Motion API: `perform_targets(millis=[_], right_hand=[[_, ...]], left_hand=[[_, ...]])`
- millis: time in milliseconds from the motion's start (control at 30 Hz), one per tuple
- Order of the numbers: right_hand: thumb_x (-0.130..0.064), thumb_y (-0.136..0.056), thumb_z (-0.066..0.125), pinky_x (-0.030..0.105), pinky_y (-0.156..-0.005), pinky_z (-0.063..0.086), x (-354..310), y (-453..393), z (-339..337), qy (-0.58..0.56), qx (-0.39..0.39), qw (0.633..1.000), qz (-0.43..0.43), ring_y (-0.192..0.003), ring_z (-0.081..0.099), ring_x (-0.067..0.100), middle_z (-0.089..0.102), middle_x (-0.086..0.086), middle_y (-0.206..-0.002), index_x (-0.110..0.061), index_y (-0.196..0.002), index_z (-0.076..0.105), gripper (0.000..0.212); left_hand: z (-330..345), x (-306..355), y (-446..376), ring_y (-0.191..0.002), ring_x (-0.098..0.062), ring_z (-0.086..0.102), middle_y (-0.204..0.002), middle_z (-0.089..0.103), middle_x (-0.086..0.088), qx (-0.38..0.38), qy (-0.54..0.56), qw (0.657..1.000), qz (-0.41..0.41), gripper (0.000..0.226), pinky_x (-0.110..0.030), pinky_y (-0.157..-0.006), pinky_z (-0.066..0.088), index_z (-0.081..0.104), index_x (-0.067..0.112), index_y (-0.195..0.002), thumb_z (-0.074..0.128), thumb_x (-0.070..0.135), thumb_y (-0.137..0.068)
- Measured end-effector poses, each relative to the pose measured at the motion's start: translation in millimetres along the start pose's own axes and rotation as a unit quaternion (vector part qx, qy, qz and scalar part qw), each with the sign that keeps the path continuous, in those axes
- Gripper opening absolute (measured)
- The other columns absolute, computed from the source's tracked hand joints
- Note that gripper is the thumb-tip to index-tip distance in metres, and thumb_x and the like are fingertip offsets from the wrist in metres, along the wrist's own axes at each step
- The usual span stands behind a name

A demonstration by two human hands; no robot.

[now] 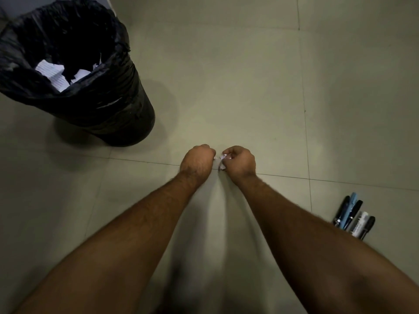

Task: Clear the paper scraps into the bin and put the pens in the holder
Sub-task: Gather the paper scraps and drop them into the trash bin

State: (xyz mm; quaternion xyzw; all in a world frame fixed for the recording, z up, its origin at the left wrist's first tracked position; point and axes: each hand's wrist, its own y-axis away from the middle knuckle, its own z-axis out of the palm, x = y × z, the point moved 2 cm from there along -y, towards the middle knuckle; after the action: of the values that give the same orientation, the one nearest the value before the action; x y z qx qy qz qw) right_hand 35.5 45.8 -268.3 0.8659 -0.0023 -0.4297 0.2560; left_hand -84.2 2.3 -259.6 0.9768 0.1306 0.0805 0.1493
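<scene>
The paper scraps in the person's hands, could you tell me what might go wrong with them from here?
1. The scraps are small and only pinched by the right hand, beside the left hand; bits may drop on the floor.
2. The bin stands off to the left, so a toss could miss its opening.
3. The pens lie near the right forearm and might get knocked.

Two bare arms come up from the bottom edge. No sleeves cover them, right up to where they leave the view. Short dark hairs grow along both forearms and wrists. The left hand [197, 160] and the right hand [240, 161] have no rings, watch or gloves.
</scene>
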Motion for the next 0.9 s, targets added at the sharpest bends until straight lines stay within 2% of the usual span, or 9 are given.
perform_targets(millis=[100,200,300,367,500,667,767,833,900], right_hand=[[-0.015,-0.072,0.072,0.048,-0.077,0.062,5.2,-1.9,-4.2,-0.157,-0.004,0.985,0.071,-0.067,0.073,0.025,0.074,0.006,-0.068,-0.016,-0.077,0.071,0.006],[0.007,-0.082,0.068,0.034,-0.069,0.063,-4.8,6.7,-13.8,-0.298,-0.003,0.946,0.127,-0.057,0.068,0.017,0.07,0.008,-0.077,0.001,-0.096,0.069,0.015],[0.012,-0.084,0.066,0.021,-0.063,0.06,-24.4,17.3,-23.0,-0.41,-0.01,0.898,0.157,-0.068,0.069,0.019,0.07,0.008,-0.087,0.0,-0.096,0.066,0.017],[0.011,-0.084,0.066,0.021,-0.063,0.06,-41.6,22.2,-25.9,-0.447,-0.015,0.88,0.158,-0.076,0.069,0.022,0.07,0.011,-0.092,-0.001,-0.096,0.065,0.017],[0.009,-0.084,0.067,0.022,-0.066,0.06,-113.8,40.6,-28.3,-0.494,-0.044,0.861,0.115,-0.076,0.071,0.019,0.071,0.01,-0.095,-0.001,-0.1,0.065,0.019],[0.009,-0.086,0.064,0.02,-0.059,0.058,-228.2,67.7,-4.4,-0.476,-0.083,0.875,0.023,-0.064,0.069,0.015,0.069,0.01,-0.092,-0.002,-0.1,0.063,0.018],[0.009,-0.087,0.064,0.02,-0.054,0.057,-289.7,82.9,19.0,-0.443,-0.099,0.89,-0.042,-0.054,0.066,0.011,0.066,0.006,-0.078,-0.003,-0.096,0.062,0.015],[0.007,-0.086,0.065,0.025,-0.057,0.059,-318.7,85.6,38.7,-0.404,-0.101,0.906,-0.073,-0.057,0.065,0.015,0.066,0.007,-0.072,-0.005,-0.092,0.063,0.014],[0.0,-0.081,0.071,0.037,-0.07,0.063,-337.0,82.6,57.0,-0.346,-0.09,0.929,-0.094,-0.066,0.07,0.021,0.07,0.006,-0.075,-0.01,-0.087,0.067,0.012]], left_hand=[[1.3,-4.0,2.2,-0.102,-0.03,0.064,-0.111,0.068,-0.013,0.041,0.087,0.994,-0.058,0.024,-0.033,-0.088,0.048,0.072,0.009,-0.111,0.056,0.013,-0.094],[-2.9,-13.4,7.1,-0.096,-0.028,0.068,-0.102,0.074,-0.009,0.102,0.252,0.949,-0.161,0.017,-0.029,-0.084,0.053,0.077,0.012,-0.098,0.063,0.014,-0.089],[-23.8,-19.3,14.9,-0.085,-0.027,0.07,-0.091,0.076,-0.009,0.124,0.379,0.888,-0.227,0.016,-0.027,-0.077,0.056,0.078,0.01,-0.089,0.071,0.024,-0.088],[-45.0,-21.6,16.6,-0.078,-0.028,0.071,-0.081,0.075,-0.01,0.144,0.424,0.864,-0.232,0.018,-0.031,-0.072,0.058,0.077,0.008,-0.084,0.072,0.025,-0.087],[-122.9,-36.0,32.9,-0.069,-0.025,0.067,-0.068,0.07,-0.006,0.215,0.435,0.848,-0.21,0.021,-0.03,-0.068,0.053,0.074,0.008,-0.078,0.07,0.026,-0.088],[-209.7,-90.1,79.5,-0.072,-0.019,0.064,-0.075,0.071,-0.002,0.364,0.374,0.823,-0.222,0.016,-0.027,-0.068,0.05,0.074,0.011,-0.084,0.063,0.021,-0.09],[-247.6,-123.0,98.8,-0.07,-0.01,0.058,-0.076,0.068,0.002,0.423,0.351,0.8,-0.239,0.014,-0.015,-0.062,0.04,0.073,0.009,-0.086,0.061,0.015,-0.091],[-264.3,-146.9,101.8,-0.069,-0.011,0.057,-0.078,0.068,0.0,0.434,0.328,0.795,-0.27,0.014,-0.016,-0.059,0.035,0.072,0.009,-0.085,0.059,0.014,-0.09],[-272.3,-166.9,99.1,-0.077,-0.016,0.062,-0.084,0.07,-0.004,0.402,0.314,0.806,-0.302,0.015,-0.023,-0.064,0.038,0.071,0.008,-0.091,0.061,0.018,-0.091]])
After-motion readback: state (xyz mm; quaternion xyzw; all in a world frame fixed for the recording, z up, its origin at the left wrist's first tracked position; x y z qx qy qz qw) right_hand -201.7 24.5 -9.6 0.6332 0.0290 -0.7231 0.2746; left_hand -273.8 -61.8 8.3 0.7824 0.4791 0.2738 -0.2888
